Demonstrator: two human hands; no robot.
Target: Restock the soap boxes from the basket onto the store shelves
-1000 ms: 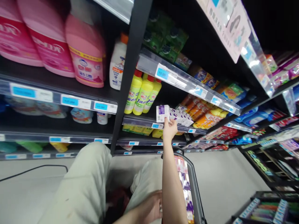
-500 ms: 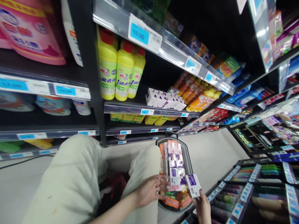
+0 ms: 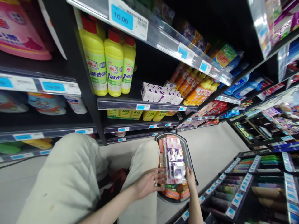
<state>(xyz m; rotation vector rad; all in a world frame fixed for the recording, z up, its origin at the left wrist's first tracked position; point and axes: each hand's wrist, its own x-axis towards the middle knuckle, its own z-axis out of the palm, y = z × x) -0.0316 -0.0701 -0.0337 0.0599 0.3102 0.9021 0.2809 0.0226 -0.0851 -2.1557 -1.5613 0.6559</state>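
Observation:
A long dark basket [image 3: 192, 161] with a handle at its far end stands on the floor beside my right knee. Small white-and-purple boxes [image 3: 172, 154] are piled in it, with orange packs [image 3: 172, 193] at the near end. My right hand [image 3: 190, 176] grips one small white-and-purple box [image 3: 179, 172] by its right edge, over the near part of the pile; whether it rests on the boxes below I cannot tell. My left hand [image 3: 149, 183], a ring on one finger, has its fingers spread at the left side of the pile.
Ahead, a dark shelf holds yellow bottles with red caps [image 3: 114, 65], a row of white-and-purple boxes [image 3: 161, 93] and orange bottles [image 3: 201, 90]. Racks of flat packs [image 3: 263, 189] stand on the right. My knees [image 3: 70, 161] are left of the basket.
My right hand has brought the box leftward and up from the basket's right rim to over the pile. My left hand has moved slightly up. The view has shifted a little.

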